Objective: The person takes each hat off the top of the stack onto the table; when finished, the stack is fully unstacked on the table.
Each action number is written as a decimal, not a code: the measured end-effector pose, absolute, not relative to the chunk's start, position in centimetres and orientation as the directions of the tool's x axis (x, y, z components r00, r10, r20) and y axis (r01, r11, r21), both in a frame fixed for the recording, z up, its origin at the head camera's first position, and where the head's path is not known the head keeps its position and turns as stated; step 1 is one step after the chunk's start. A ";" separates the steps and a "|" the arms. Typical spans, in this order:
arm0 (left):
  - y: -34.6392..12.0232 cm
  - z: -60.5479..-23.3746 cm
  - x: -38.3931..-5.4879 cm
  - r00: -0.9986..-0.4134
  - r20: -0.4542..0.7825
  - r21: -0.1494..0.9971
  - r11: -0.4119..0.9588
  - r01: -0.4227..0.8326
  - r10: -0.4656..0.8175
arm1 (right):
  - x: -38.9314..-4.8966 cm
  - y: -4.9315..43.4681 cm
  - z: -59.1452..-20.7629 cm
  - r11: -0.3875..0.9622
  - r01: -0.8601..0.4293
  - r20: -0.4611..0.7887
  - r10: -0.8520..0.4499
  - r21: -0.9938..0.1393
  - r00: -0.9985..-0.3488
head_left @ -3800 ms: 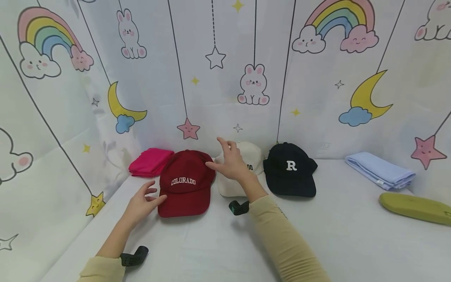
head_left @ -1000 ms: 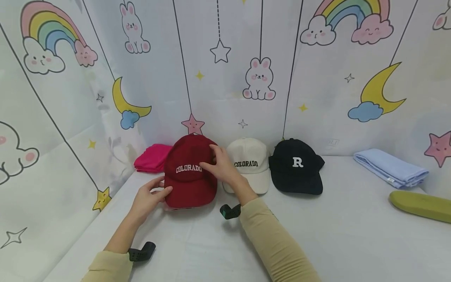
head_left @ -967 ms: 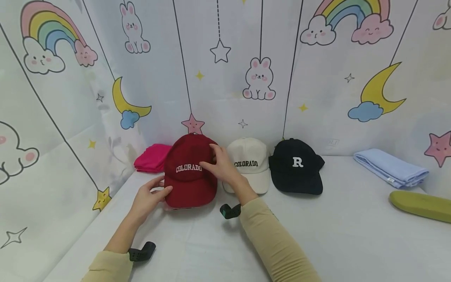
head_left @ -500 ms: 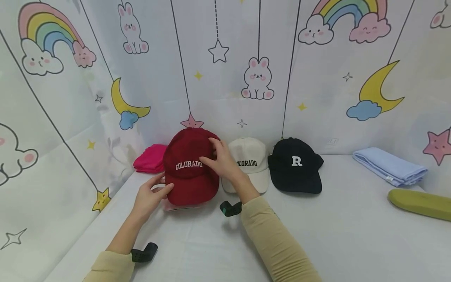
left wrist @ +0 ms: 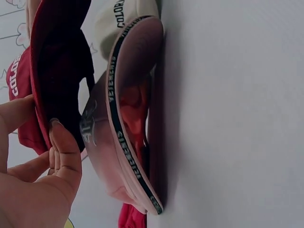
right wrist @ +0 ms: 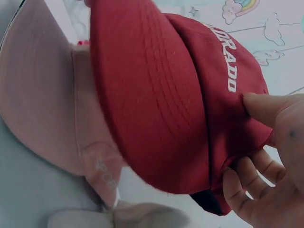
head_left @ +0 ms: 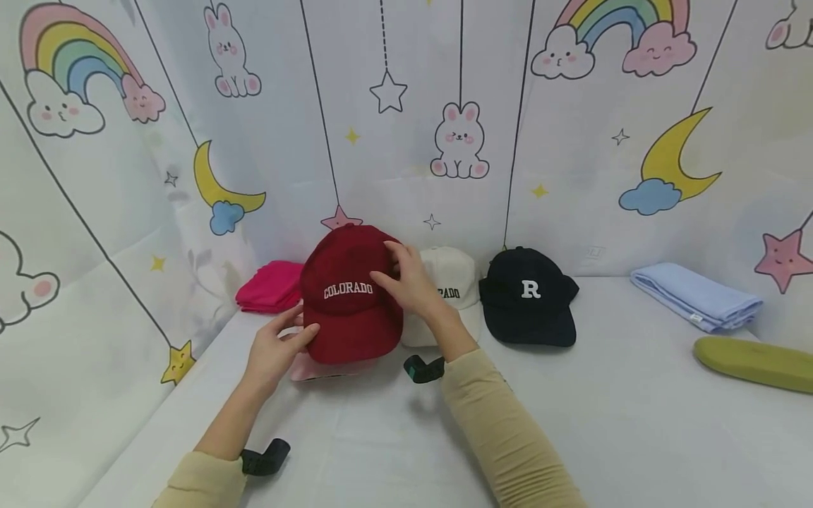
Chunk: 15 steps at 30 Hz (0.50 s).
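A dark red baseball cap [head_left: 349, 303] lettered COLORADO is up off the table, held between both hands. My left hand [head_left: 273, 353] pinches its left edge near the brim, thumb in front; the left wrist view shows fingers under the brim [left wrist: 35, 61]. On the other side my right hand [head_left: 413, 286] grips the crown, thumb on the front and fingers behind. Below it sits a pink cap [right wrist: 42, 90], its brim edged with a dark lettered band [left wrist: 121, 128]; from the head view only a strip of it shows.
Right of the red cap stand a cream cap [head_left: 444, 271], partly behind my right hand, and a black cap [head_left: 527, 303] with an R. Bright pink folded cloth [head_left: 269, 286] lies back left. A folded light blue cloth [head_left: 695, 296] and an olive-green long object [head_left: 756, 363] lie at right.
Both hands have taken hold of the red cap and lifted it up and slightly right. The pink brim beneath has come into view.
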<state>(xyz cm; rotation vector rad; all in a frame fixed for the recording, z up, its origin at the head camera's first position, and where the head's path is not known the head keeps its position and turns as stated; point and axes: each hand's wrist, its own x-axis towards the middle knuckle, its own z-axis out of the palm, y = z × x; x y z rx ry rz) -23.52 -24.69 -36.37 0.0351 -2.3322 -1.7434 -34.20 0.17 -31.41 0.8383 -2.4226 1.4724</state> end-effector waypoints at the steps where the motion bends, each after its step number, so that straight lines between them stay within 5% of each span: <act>1: -24.5 -36.2 -23.5 -0.973 0.167 0.952 0.283 0.117 -0.159 | -34.2 0.4 -31.3 0.355 -0.557 0.438 -0.364 -0.751 -0.822; 15: -21.5 -35.9 -24.9 -0.973 0.216 0.968 0.153 0.201 -0.084 | -34.8 3.8 -30.6 0.414 -0.605 0.544 -0.269 -0.680 -0.795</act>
